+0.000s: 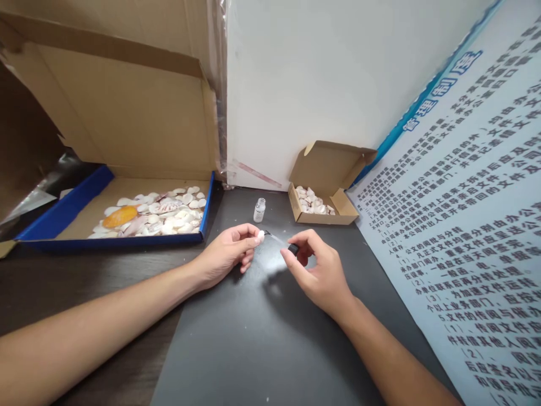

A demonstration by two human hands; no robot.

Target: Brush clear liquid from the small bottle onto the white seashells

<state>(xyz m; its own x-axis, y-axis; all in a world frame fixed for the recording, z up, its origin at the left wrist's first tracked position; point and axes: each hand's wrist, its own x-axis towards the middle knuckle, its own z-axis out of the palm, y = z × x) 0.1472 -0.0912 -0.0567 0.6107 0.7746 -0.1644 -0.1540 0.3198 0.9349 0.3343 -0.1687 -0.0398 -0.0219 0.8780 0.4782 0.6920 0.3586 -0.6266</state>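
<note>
Between thumb and index finger, my left hand (230, 251) pinches a small white shell (261, 236). My right hand (316, 268) grips the black cap of a brush applicator (292, 248). Its thin clear stem points left, and the dark tip is at or very near the shell; I cannot tell whether they touch. Just beyond my hands a small clear glass bottle (259, 211) with a pale label stands upright, its neck uncapped.
To the left, an open blue-edged cardboard box (203, 225) holds many white shells and one orange shell (120, 216). A smaller open cardboard box (325, 219) with shells stands at the back right. A white board (296, 84) rises behind, and a printed poster (465, 225) slants along the right.
</note>
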